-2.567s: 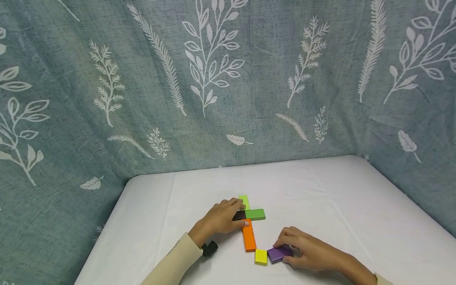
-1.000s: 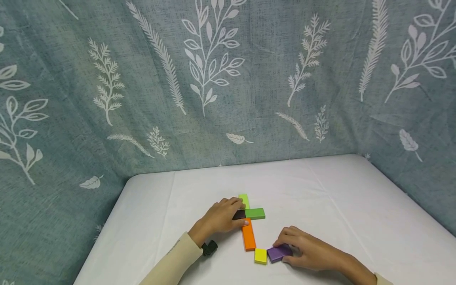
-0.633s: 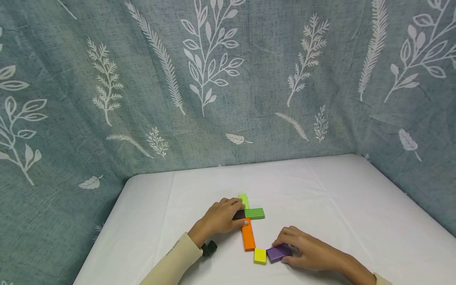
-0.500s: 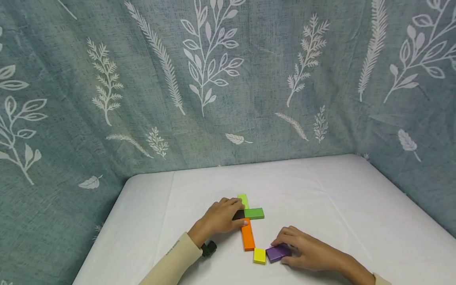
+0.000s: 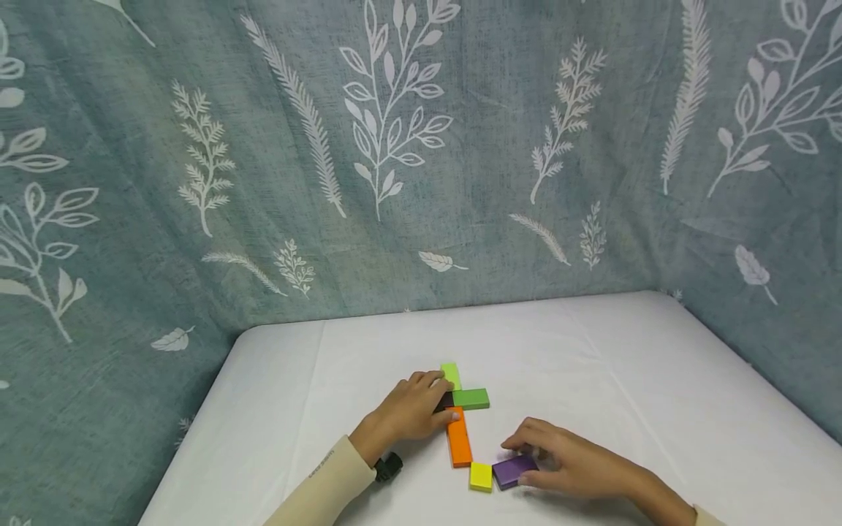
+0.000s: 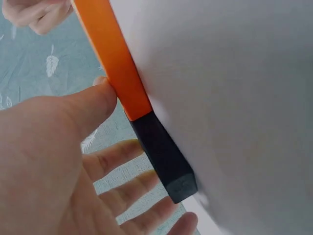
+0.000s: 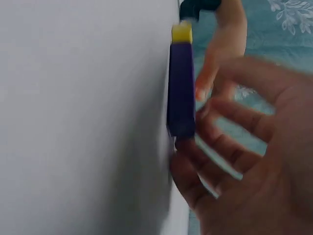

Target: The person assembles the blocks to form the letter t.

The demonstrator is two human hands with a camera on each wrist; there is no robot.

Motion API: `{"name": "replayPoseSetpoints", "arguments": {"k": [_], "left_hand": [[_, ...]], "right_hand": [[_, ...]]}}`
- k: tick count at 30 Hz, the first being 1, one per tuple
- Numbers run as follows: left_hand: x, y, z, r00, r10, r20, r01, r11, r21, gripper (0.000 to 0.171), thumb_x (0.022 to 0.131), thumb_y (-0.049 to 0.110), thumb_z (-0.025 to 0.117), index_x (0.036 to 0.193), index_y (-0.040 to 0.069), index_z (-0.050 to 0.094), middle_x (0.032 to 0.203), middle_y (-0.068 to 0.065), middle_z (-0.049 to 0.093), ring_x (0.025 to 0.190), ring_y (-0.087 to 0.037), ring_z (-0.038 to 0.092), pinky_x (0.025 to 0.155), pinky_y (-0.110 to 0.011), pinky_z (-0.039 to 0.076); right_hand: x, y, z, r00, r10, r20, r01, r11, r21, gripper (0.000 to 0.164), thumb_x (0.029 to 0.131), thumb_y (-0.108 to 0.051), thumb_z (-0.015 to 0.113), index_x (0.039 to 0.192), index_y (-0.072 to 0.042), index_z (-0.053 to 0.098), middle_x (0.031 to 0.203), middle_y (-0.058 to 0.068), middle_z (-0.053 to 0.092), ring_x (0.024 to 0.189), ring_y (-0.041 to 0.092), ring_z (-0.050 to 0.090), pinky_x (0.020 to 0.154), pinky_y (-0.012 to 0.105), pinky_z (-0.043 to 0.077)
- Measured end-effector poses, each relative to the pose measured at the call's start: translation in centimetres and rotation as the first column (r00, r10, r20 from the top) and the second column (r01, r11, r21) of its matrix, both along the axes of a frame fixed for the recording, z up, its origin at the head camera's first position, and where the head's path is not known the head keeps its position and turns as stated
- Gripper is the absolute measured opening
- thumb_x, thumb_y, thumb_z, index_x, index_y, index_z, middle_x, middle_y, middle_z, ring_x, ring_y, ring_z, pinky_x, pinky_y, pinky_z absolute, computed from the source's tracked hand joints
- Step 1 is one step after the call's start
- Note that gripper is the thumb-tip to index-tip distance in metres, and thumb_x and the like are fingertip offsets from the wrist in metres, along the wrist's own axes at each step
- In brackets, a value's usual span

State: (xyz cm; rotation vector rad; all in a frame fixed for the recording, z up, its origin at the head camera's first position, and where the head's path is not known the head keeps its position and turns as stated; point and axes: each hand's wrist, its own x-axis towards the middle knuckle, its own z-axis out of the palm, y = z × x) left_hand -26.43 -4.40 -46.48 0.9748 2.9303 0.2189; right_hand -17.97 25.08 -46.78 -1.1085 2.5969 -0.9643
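Note:
Flat coloured blocks lie on the white table in the head view. My left hand is over the left side, its thumb at the end of the orange block and its fingers extended by the black block, partly hidden in the head view. A lime block and a green block adjoin the black one. The yellow square block stands at the orange block's near end, with the purple block beside it. My right hand hovers around the purple block, fingers loosely spread and apart from it in the right wrist view.
A white cloth covers the table. Behind and beside it hangs a grey-green curtain with white leaf prints. A small black device sits under the left wrist.
My right fingers have let go of the purple block and lifted off it. My left fingers have loosened and drawn back slightly, showing more space by the black block. The blocks keep their layout.

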Motion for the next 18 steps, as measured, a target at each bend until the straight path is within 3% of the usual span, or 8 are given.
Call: {"name": "replayPoseSetpoints", "arguments": {"k": [5, 8, 11, 14, 18], "left_hand": [[-0.1, -0.7, -0.2, 0.997, 0.006, 0.08, -0.015, 0.994, 0.11, 0.063, 0.098, 0.058, 0.051, 0.15, 0.022, 0.044, 0.162, -0.008, 0.032, 0.146, -0.03, 0.035, 0.113, -0.054, 0.037], [-0.2, -1.7, 0.0, 0.994, 0.01, 0.105, -0.027, 0.986, 0.167, 0.068, 0.099, 0.059, 0.048, 0.155, 0.021, 0.037, 0.163, -0.008, 0.029, 0.15, -0.03, 0.029, 0.115, -0.057, 0.032], [-0.5, -3.0, 0.5, 0.997, 0.022, 0.076, -0.035, 0.983, 0.178, 0.067, 0.1, 0.058, 0.046, 0.154, 0.019, 0.038, 0.161, -0.008, 0.033, 0.151, -0.03, 0.028, 0.116, -0.056, 0.031], [-1.2, -4.7, 1.2, 0.998, 0.053, 0.03, -0.057, 0.984, 0.169, 0.064, 0.102, 0.057, 0.045, 0.151, 0.016, 0.044, 0.158, -0.009, 0.039, 0.15, -0.031, 0.031, 0.115, -0.055, 0.033], [-2.4, -7.2, 1.9, 0.993, 0.122, 0.003, -0.121, 0.979, 0.165, 0.062, 0.102, 0.056, 0.044, 0.147, 0.013, 0.049, 0.155, -0.01, 0.043, 0.149, -0.033, 0.032, 0.114, -0.057, 0.033]], "right_hand": [[-1.2, 0.9, 1.1, 1.0, -0.001, 0.03, 0.003, 0.998, -0.067, 0.033, 0.1, -0.033, 0.063, 0.128, -0.017, 0.06, 0.123, 0.001, 0.063, 0.106, 0.015, 0.061, 0.082, 0.026, 0.053], [-2.4, 1.4, 2.1, 0.999, -0.04, -0.011, 0.039, 0.998, -0.045, 0.03, 0.1, -0.033, 0.061, 0.126, -0.018, 0.06, 0.123, 0.004, 0.064, 0.108, 0.019, 0.062, 0.084, 0.029, 0.054], [-3.8, 2.1, 3.0, 0.992, -0.089, -0.084, 0.089, 0.996, -0.011, 0.028, 0.101, -0.034, 0.06, 0.125, -0.019, 0.061, 0.121, 0.004, 0.066, 0.109, 0.024, 0.063, 0.086, 0.033, 0.055], [-5.4, 3.0, 3.8, 0.972, -0.15, -0.182, 0.159, 0.987, 0.032, 0.027, 0.1, -0.034, 0.062, 0.123, -0.02, 0.062, 0.119, 0.001, 0.066, 0.109, 0.026, 0.064, 0.084, 0.036, 0.055], [-7.6, 3.9, 4.6, 0.928, -0.203, -0.313, 0.235, 0.97, 0.066, 0.027, 0.098, -0.025, 0.066, 0.122, -0.013, 0.064, 0.118, 0.002, 0.067, 0.11, 0.028, 0.065, 0.086, 0.042, 0.056]]}}
